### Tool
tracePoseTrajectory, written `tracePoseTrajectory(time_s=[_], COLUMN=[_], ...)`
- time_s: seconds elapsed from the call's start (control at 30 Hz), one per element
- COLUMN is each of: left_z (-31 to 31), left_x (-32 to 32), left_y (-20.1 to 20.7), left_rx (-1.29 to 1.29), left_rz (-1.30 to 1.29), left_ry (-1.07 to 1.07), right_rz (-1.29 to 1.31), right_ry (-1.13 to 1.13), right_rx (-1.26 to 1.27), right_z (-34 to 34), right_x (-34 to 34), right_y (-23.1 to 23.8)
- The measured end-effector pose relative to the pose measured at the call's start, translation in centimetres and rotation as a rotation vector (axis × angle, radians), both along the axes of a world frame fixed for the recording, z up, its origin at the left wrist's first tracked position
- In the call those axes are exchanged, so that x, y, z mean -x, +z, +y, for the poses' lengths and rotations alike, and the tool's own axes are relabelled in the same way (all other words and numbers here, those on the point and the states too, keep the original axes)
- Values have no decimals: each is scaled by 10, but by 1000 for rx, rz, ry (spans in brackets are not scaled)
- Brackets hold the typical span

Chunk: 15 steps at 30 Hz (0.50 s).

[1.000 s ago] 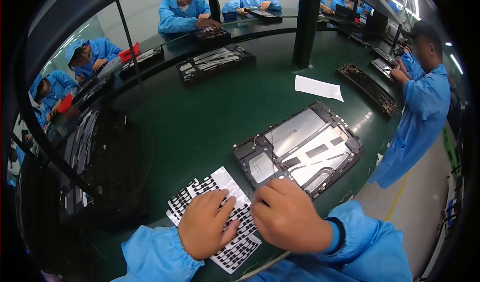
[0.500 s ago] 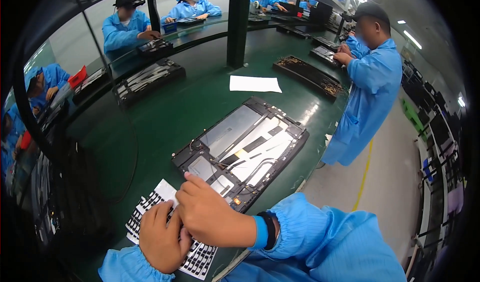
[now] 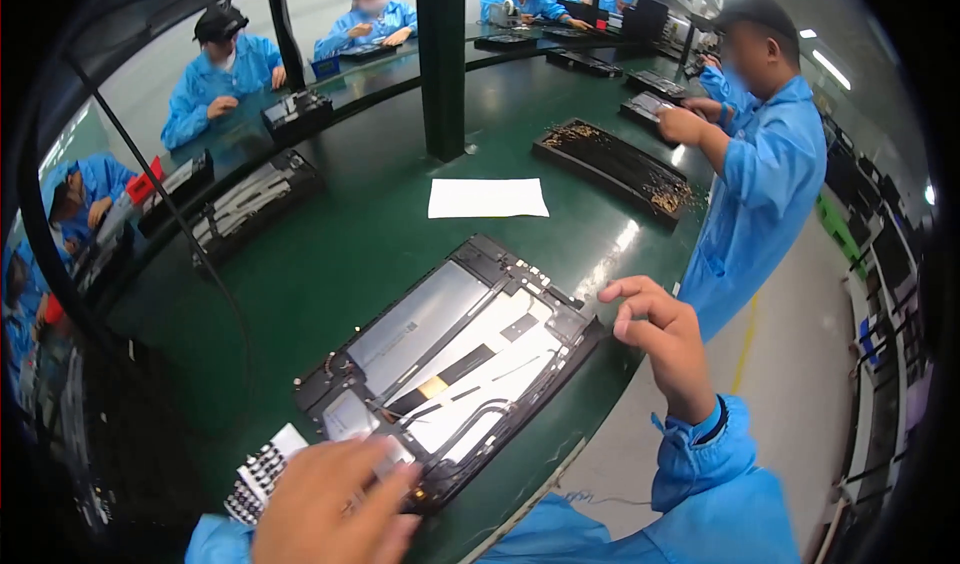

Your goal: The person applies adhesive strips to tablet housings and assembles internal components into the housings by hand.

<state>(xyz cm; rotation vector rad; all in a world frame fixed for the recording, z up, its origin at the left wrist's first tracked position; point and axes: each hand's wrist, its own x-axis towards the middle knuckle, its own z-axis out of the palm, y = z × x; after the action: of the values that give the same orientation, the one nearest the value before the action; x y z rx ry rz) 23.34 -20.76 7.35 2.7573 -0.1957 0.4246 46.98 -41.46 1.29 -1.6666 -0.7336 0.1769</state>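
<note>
An opened laptop base (image 3: 450, 349), with a grey battery panel, silver plates and thin cables, lies slanted on the green bench. Over its near left corner is my left hand (image 3: 330, 499), blurred, fingers apart and nothing visible in them. That hand partly covers a white sheet of small black stickers (image 3: 265, 469). Just off the base's right corner, my right hand (image 3: 660, 339) is raised with its fingers loosely bent and apart. Nothing shows between them, and it looks clear of the base.
Beyond the base lies a blank white sheet (image 3: 488, 198). A black tray of small screws (image 3: 615, 169) sits farther right, near a standing co-worker in blue (image 3: 765, 174). A dark green post (image 3: 442, 64) rises from the bench. More laptop parts (image 3: 255, 204) lie at left.
Both hands have parted from over the sticker sheet. My right hand has swung up and right to the base's far right corner; my left opened and shifted slightly. The whole view has also moved.
</note>
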Motion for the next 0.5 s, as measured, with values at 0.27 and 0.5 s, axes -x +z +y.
tracePoseTrajectory(time_s=[0.27, 0.5], left_z=[-22, -30], left_x=[-94, -88], left_y=[-55, -57], left_rx=[-48, 43], left_rz=[-38, -144], left_ry=[-420, -304], right_rz=[-67, -84], right_ry=[356, 347], right_rx=[81, 93], right_z=[17, 16], right_x=[-3, -7], right_y=[-14, -11])
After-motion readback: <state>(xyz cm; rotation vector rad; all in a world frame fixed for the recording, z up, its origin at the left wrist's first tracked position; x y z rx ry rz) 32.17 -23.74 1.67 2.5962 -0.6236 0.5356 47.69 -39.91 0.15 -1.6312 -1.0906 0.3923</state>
